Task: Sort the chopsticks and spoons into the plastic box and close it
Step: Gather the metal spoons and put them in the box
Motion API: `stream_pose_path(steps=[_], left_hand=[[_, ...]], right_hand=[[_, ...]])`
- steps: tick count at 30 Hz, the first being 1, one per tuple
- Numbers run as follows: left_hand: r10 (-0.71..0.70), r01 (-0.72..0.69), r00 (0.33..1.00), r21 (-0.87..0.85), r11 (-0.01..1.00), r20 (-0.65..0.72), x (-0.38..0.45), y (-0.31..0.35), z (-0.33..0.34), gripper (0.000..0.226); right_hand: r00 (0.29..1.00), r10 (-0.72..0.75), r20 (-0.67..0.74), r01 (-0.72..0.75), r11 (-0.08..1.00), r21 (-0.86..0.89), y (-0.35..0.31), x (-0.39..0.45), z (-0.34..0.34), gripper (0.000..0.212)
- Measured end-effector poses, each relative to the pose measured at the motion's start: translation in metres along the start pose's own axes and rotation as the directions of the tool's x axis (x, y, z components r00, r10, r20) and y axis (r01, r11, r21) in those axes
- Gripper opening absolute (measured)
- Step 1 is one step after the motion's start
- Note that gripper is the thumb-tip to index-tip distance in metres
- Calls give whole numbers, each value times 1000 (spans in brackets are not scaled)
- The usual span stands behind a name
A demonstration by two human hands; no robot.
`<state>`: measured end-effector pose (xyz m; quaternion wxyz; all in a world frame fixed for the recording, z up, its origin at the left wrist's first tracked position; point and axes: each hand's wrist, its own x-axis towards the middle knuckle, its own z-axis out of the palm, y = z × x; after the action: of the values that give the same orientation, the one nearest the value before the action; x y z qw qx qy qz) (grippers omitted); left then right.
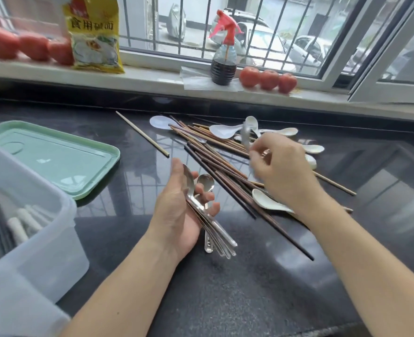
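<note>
While left hand grips a bundle of metal spoons, bowls far, prob. to drop in as one lot, right hand, blurred, fingers curled, pinches a metal spoon upright over chopsticks & white spoons. Plastic box near left, open; green lid beside.

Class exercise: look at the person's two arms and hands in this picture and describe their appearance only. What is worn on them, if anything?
Both forearms are bare all the way to the bottom edge of the picture: no sleeves show. The left hand has no glove, watch or bracelet. The right hand is likewise ungloved with a bare wrist; it is motion-blurred, so a ring cannot be ruled out.
</note>
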<state>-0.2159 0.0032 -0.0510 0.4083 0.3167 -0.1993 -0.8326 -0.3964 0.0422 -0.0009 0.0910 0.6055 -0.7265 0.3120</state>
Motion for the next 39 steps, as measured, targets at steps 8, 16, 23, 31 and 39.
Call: stream_pose_path(steps=[8, 16, 23, 31, 39], left_hand=[[11, -12, 1000, -103, 995, -4, -3, 2, -2, 66], [-28, 32, 999, -173, 984, 26, -11, 6, 1, 48], [89, -89, 996, -22, 996, -4, -2, -2, 0, 10], [245, -248, 964, -12, 969, -102, 4, 1, -6, 9], [333, -330, 905, 58, 942, -265, 3, 7, -19, 17]], right_hand=[[982, -98, 164, 86, 993, 80, -66, -64, 37, 14], [952, -82, 295, 61, 995, 77, -67, -57, 42, 22], [928, 100, 359, -245, 890, 384, -48, -39, 7, 22], [798, 386, 462, -527, 819, 226, -27, -51, 28, 11], [796, 350, 493, -282, 937, -209, -55, -8, 62, 36]])
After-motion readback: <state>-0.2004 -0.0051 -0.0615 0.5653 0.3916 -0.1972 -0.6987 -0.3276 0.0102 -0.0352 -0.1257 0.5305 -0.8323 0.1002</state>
